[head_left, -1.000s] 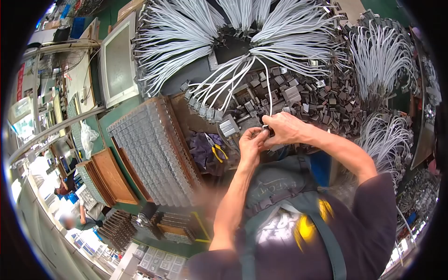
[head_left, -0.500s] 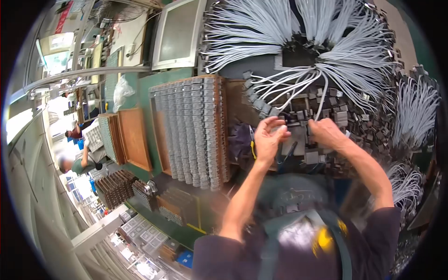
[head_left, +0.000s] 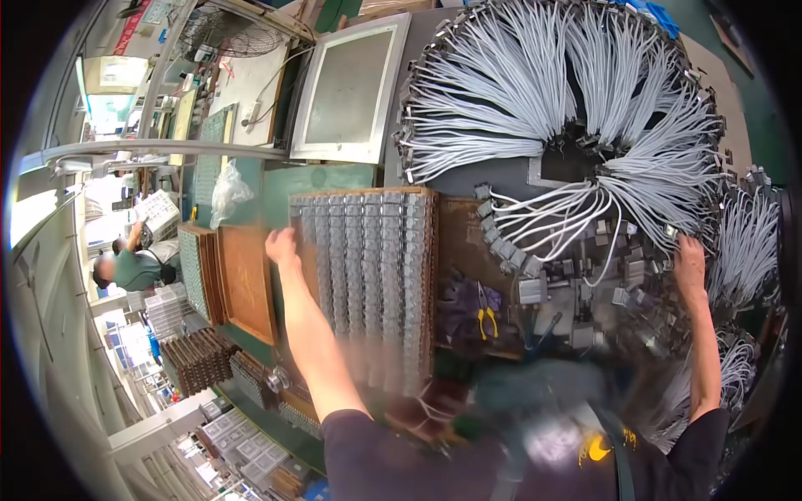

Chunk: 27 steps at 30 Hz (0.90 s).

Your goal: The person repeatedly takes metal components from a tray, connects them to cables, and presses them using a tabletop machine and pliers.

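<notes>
Close to the body, the yellow pliers (head_left: 487, 324) lie on a dark cloth (head_left: 458, 313). The arms do best to go wide around them, so that no sleeve drags on them. Just past them is a messy pile of metal bits (head_left: 631, 284). The left hand (head_left: 282, 248) is up by the left edge of the grey blocks (head_left: 368, 259), which sit in neat rows. A soft touch at the edge would keep the rows straight. Its arm is stretched out, and its fingers look bent and close together. I cannot tell if they touch or pinch anything.

The right hand (head_left: 691, 259) reaches up to the rim of the white wires (head_left: 493, 117), by their metal ends (head_left: 671, 232). It would be good to grip 1 end there and not tug the rest. Its elbow is bent a bit, and its fingers point up, close together; I cannot tell if they pinch an end.

The wires fan out in a big ring. Far off on the left is 1 other person (head_left: 138, 271).
</notes>
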Each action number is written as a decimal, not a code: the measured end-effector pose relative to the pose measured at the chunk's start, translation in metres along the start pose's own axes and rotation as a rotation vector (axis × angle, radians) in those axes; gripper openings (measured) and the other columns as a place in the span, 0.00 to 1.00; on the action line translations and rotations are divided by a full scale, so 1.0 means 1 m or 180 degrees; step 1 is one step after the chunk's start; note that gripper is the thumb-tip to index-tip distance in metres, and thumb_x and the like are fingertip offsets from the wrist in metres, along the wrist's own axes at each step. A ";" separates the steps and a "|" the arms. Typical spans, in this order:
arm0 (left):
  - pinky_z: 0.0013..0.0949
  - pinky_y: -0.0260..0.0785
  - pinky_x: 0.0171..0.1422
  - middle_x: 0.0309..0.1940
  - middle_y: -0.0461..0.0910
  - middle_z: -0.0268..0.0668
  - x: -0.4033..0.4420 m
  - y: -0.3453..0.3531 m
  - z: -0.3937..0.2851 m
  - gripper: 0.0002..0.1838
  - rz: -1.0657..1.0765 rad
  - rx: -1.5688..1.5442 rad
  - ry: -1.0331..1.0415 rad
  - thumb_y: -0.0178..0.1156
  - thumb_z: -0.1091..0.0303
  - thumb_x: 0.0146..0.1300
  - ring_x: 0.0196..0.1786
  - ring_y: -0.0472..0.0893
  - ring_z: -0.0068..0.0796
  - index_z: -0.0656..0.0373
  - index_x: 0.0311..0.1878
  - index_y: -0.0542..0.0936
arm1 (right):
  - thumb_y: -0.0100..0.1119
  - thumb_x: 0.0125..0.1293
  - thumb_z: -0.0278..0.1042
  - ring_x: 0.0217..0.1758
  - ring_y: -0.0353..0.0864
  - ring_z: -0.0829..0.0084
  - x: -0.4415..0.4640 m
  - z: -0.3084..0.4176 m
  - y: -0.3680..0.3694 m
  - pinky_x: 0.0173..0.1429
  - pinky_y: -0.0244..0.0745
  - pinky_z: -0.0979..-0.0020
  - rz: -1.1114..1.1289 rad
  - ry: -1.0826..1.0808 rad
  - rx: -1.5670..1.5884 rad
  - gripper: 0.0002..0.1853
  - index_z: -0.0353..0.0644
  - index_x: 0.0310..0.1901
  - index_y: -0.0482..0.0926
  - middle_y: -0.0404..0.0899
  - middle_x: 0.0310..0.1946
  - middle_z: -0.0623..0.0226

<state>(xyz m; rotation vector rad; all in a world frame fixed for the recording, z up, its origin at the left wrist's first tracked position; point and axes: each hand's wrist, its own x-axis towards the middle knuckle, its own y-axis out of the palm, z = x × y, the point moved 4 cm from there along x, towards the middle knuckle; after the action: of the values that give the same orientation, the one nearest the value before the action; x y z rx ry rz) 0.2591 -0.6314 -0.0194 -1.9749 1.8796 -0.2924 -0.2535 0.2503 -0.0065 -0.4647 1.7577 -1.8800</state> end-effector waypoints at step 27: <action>0.32 0.79 0.53 0.49 0.83 0.35 -0.019 0.010 -0.032 0.31 0.0134 -0.0385 0.0155 0.73 0.78 0.58 0.50 0.83 0.27 0.59 0.64 0.74 | 0.78 0.49 0.30 0.53 0.80 0.51 -0.058 0.161 -0.085 0.54 0.80 0.58 0.1635 0.0072 0.1009 0.45 0.45 0.71 0.69 0.79 0.50 0.54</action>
<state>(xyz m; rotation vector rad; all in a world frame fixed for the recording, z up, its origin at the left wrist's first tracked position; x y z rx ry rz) 0.2358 -0.6170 0.0072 -2.0196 2.0102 -0.2214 -0.1258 0.1559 0.0992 0.1208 1.3826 -1.7362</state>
